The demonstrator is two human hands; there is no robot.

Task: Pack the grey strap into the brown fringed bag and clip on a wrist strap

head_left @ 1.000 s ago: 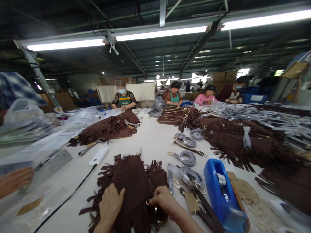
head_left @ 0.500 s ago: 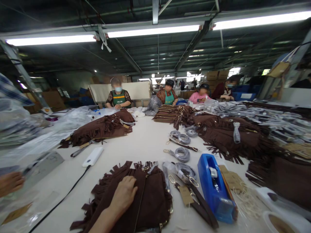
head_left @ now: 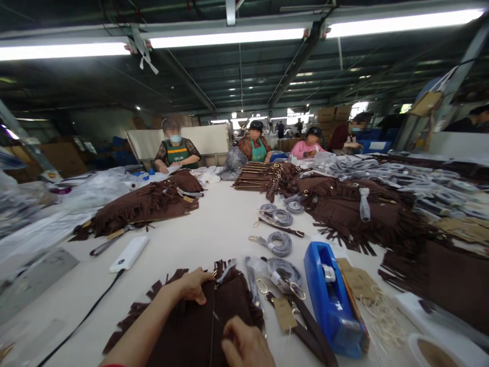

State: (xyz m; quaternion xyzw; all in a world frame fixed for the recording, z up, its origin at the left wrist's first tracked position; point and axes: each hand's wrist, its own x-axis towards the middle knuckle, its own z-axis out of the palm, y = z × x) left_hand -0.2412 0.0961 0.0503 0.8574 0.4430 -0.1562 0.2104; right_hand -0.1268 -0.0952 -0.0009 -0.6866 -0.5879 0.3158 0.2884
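Observation:
A dark brown fringed bag (head_left: 179, 321) lies on the white table in front of me, its zipper line running toward me. My left hand (head_left: 194, 286) is at the bag's far end, fingers closed around the material by the zipper end and thumb pressed on the near side. Low over the bag's right half is my right hand (head_left: 246, 342), fingers curled in beside the zipper. What it pinches, if anything, is hidden. Wrapped straps (head_left: 283, 270) and a brown strap with a cardboard tag (head_left: 284, 314) lie just right of the bag.
A blue tape dispenser (head_left: 332, 306) stands at right, beside cardboard tags with strings (head_left: 359, 280). A white power bank (head_left: 130, 254) with a black cable lies left. Brown bag piles (head_left: 141, 204) and coiled straps (head_left: 278, 243) lie farther back. Several co-workers sit across the table.
My left hand has gone from lying flat on the bag to gripping its far end. My right hand has come into view over the bag. Another person's hand at the left edge is gone.

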